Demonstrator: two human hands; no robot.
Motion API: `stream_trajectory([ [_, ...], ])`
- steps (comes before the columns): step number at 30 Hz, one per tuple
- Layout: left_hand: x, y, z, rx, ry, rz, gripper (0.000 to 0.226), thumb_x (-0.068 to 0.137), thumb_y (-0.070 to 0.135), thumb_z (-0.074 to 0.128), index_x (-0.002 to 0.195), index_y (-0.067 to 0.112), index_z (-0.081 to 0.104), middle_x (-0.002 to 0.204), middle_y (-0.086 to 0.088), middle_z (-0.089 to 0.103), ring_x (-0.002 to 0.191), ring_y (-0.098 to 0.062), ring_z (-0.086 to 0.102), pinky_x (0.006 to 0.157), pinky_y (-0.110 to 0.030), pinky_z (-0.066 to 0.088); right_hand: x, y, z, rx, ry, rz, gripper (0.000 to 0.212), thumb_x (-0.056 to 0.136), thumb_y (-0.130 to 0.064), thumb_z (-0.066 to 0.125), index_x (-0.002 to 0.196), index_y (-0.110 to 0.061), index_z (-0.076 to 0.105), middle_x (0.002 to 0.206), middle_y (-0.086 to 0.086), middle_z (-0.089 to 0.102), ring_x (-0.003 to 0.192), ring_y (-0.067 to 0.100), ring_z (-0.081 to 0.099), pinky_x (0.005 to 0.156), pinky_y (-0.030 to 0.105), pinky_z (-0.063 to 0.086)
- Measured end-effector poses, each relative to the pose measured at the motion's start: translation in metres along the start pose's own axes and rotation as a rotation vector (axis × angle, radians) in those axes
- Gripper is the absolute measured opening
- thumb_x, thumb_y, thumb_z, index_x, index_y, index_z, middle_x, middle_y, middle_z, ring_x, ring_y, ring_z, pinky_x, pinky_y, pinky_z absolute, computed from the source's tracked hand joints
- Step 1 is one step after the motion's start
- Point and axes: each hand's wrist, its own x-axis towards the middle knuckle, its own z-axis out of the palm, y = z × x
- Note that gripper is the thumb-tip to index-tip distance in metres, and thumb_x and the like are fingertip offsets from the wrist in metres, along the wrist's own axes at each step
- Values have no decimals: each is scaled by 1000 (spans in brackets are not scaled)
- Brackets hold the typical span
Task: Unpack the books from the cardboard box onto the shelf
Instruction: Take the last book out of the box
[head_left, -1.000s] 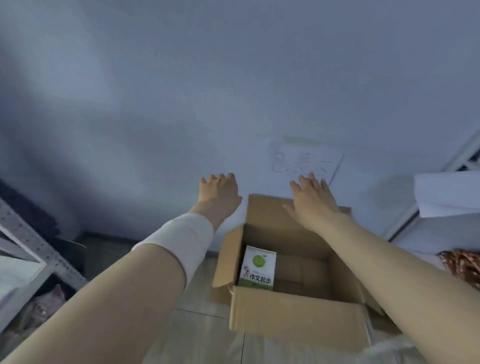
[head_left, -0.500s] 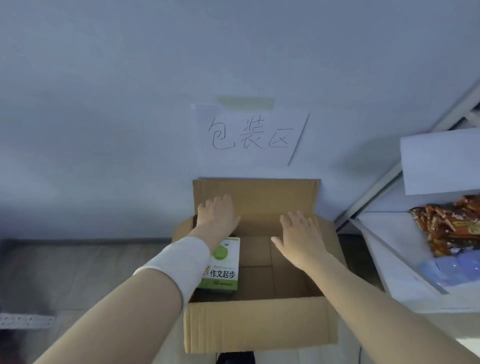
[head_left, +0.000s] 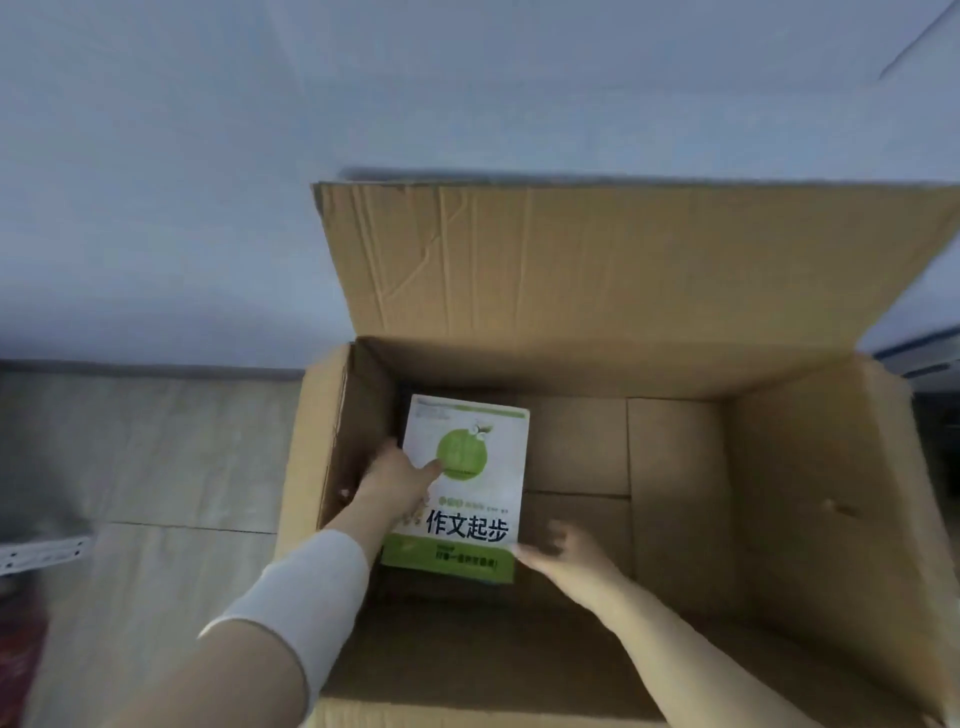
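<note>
An open cardboard box (head_left: 810, 499) stands on the floor against the wall, its back flap upright. Inside, at the left, lies a white and green book (head_left: 470, 478) with a green circle on its cover, on top of a dark stack. My left hand (head_left: 397, 475) grips the book's left edge, thumb on the cover. My right hand (head_left: 563, 558) touches the book's lower right corner, fingers curled at its edge. The shelf is out of view.
A pale blue wall rises behind the box. Wood-look floor (head_left: 156, 457) spreads to the left. A perforated metal shelf bar (head_left: 41, 553) and something red (head_left: 21, 649) sit at the far left edge. The right part of the box floor is bare cardboard.
My head has come much closer and lower over the box. Both hands went from hovering above it down inside, and now hold the book's edges.
</note>
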Motion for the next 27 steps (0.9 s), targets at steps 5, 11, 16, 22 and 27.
stream_trajectory([
  [5,74,-16,35,-154,42,-44,62,88,31,63,135,1,39,134,-15,55,118,-32,58,88,-33,48,72,15,36,313,-122,57,57,79,-31,71,128,-8,52,126,4,61,102,14,55,84,22,43],
  [11,96,-30,44,-356,-1,-105,47,87,33,63,125,5,58,121,-14,66,107,-30,64,88,-35,52,96,33,48,573,-86,147,57,72,-20,78,121,-6,55,114,11,64,98,20,56,90,31,42],
  [16,93,-29,41,-419,-56,-163,43,85,32,66,119,7,63,114,-14,69,102,-30,66,89,-37,53,98,37,39,612,-173,115,20,73,-17,76,87,-19,62,102,5,69,94,15,61,83,24,44],
  [22,87,-29,41,-502,-251,-189,44,84,26,69,122,4,61,113,-16,69,94,-27,66,74,-30,52,95,50,13,616,-169,56,54,66,-21,78,115,-14,57,115,5,67,103,15,61,80,22,43],
  [27,87,-34,49,-526,-332,-179,49,79,33,71,120,7,63,111,-14,71,107,-29,65,104,-42,43,102,60,-7,583,-237,-1,87,49,-35,87,125,-12,52,119,4,66,112,19,60,106,39,40],
])
